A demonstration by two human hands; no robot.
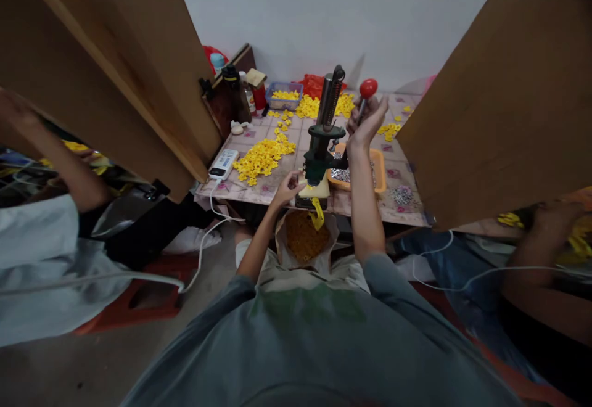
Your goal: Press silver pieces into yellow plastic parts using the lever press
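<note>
A dark green hand press (319,151) with a coil spring stands at the table's front edge. My right hand (367,126) is raised and wrapped around its lever, just below the red ball knob (369,88). Close to the left side of the press base (315,190), my left hand (287,189) has its thumb and fingers bent in a loose pinch; whatever lies between them is too small to make out. A yellow plastic piece (317,214) shows at the front of the base, above an open bag (280,234) between my knees.
Yellow pieces (261,159) lie heaped at left, more at the back and in a blue basket (284,95). An orange tray (380,172) of small metal parts sits right of the press. A white power bank (224,164) trails a cable. Brown boards flank the table; co-workers sit beyond.
</note>
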